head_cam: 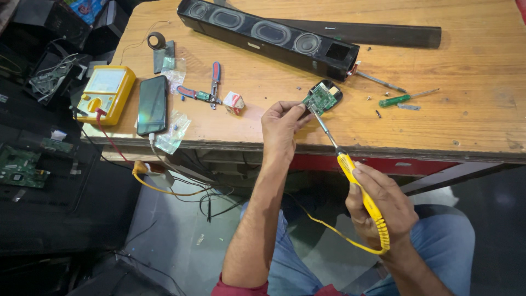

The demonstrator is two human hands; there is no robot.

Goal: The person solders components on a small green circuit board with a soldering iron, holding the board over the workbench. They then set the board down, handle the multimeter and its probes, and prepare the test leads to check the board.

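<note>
Far left of the left hand [280, 123], near the table [471, 66] corner, a yellow meter [105, 93] lies beside a dark phone [152, 104], with clear bags [174, 131] just past the phone and red-handled pliers [204, 93] and a small box [234, 102] between them and the hand. That hand rises from below the table edge, its fingers pinching the near-left corner of a small green board [320, 98], which sits just up and to the right of the fingertips, over a dark oval piece on the wood. Behind the board, a long black speaker [268, 35] lies slantwise, its open end just above it. Lower right of the left hand, the right hand [378, 205] is closed around the yellow handle of a soldering iron [350, 170], thumb laid along the grip. The iron's long axis runs diagonally, handle low and right, metal tip pointing up and left to meet the board's near edge; its yellow cord loops off under the wrist. Well beyond the right hand, up on the table, lies a green screwdriver [402, 99], shaft pointing right.
</note>
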